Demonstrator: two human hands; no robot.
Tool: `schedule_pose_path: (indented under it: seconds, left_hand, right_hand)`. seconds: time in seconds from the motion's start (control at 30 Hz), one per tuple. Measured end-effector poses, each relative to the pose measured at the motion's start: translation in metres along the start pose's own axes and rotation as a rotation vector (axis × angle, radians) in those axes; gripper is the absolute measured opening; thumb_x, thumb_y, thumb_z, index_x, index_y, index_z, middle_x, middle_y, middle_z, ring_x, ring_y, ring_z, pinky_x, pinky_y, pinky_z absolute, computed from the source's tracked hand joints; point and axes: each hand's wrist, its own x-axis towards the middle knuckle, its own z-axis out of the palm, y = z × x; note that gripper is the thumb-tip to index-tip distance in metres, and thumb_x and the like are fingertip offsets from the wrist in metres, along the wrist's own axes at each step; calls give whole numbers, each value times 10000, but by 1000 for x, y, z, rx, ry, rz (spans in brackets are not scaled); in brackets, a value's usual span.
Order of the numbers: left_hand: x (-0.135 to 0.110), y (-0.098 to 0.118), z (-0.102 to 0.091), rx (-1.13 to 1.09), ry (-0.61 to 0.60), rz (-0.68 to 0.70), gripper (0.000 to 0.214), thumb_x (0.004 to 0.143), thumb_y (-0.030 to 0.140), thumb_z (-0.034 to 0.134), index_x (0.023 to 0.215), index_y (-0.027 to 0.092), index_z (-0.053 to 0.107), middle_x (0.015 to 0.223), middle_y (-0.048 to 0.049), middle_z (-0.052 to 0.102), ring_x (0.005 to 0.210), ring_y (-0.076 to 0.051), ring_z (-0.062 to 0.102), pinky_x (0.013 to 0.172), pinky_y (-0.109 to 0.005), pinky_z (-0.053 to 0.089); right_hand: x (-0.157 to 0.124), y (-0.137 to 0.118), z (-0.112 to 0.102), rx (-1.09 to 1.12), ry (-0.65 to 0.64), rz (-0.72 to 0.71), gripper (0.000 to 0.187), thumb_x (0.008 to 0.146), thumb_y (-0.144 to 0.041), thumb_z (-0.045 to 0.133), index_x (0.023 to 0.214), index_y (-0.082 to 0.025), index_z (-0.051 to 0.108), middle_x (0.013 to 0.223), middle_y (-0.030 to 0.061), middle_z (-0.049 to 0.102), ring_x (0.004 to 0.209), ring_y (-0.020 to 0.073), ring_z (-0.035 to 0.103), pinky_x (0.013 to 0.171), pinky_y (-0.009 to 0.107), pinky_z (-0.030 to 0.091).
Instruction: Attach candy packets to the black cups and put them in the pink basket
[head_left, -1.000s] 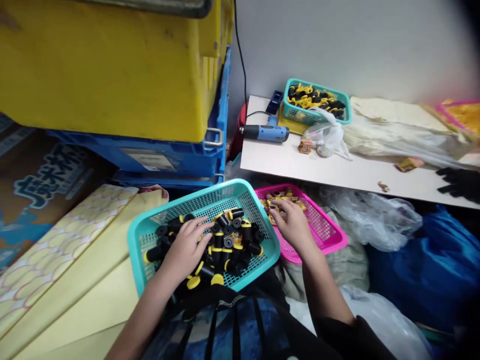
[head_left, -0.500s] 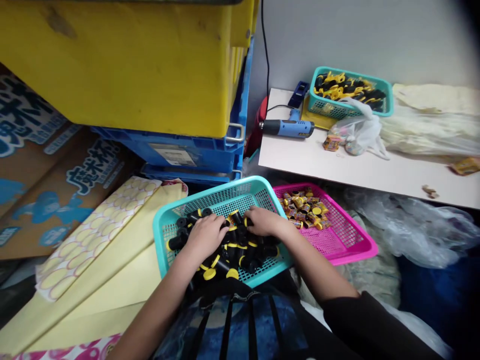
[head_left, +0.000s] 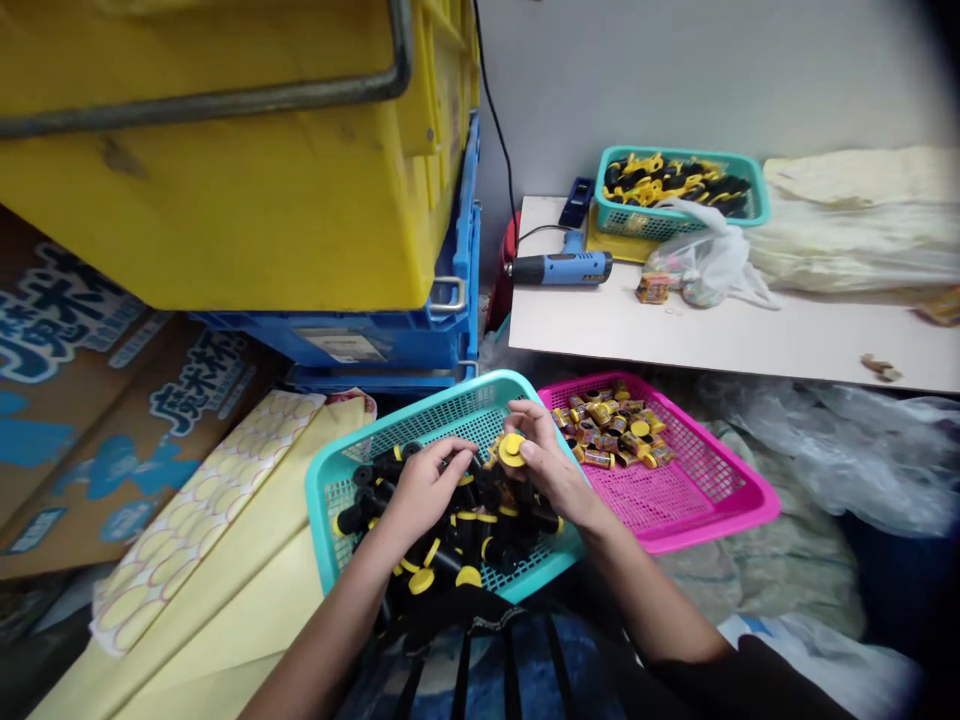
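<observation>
A teal mesh basket on my lap holds several black cylinders with yellow caps. My right hand is above it, fingers pinched on one yellow-capped piece held cap up. My left hand rests over the pile with its fingers curled on the black pieces near the right hand; what it grips is hidden. Just to the right lies a pink mesh basket with several small yellow-labelled pieces at its far end.
A yellow crate stacked on a blue crate stands close at the left, with printed cartons and yellow sheets below. A white board carries a blue tool, another teal basket and plastic bags.
My right hand left the pink basket, went into the teal basket and now holds a yellow-capped piece raised above the pile. My left hand stayed on the black pieces.
</observation>
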Motion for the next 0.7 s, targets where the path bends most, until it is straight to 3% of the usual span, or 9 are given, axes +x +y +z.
schedule_pose_path:
  seconds: [0.1,0.17,0.27,0.4,0.53,0.6,0.7]
  left_hand:
    - [10,4,-1,177,-22,31,266,927,340,442,984,208,666,981,-28,718,892,-185,665,807,-284,501]
    - [22,4,0,313,-37,51,278,934,325,424,993,199,665,1012,-42,713,942,-199,653,859,-306,488]
    - [43,-2,7,427,-113,81,262,924,278,443,1002,192,678,1056,-70,700,1020,-229,625,935,-353,453]
    - [65,-13,26,543,-297,128,198,862,184,537,970,207,701,997,-59,702,974,-223,633,905,-332,464]
    - [79,-16,50,634,-297,126,281,863,264,563,1118,181,645,1082,-112,638,1027,-264,591,888,-370,453]
    - [85,-18,60,656,-286,96,251,833,286,605,1050,170,657,1030,-105,629,987,-259,590,850,-357,455]
    - [91,-22,69,649,-296,36,88,771,246,663,813,168,660,847,-53,621,848,-212,595,761,-305,450]
  right_hand:
    - [1,-1,-10,168,-19,-8,413,873,-510,496,1114,-176,523,893,43,447,649,97,396,535,200,310]
    - [-1,-5,-19,230,-7,-12,403,810,-503,554,1007,-152,555,801,31,445,645,103,393,549,205,305]
    - [-7,-13,-33,154,105,-55,430,735,-462,647,1048,-184,546,781,14,462,636,106,403,555,210,316]
    - [-13,-18,-45,-56,299,-21,437,796,-563,593,984,-169,582,650,-2,443,542,95,346,511,213,257]
    - [-14,-11,-49,-31,210,-23,504,877,-611,462,1032,-156,611,717,24,466,605,105,387,548,221,295]
    - [-14,-6,-50,45,190,-13,425,871,-538,502,1021,-159,621,724,16,444,615,100,383,559,218,298]
    - [-15,-7,-50,171,237,27,340,747,-419,628,972,-165,616,706,-3,414,590,87,364,547,209,285]
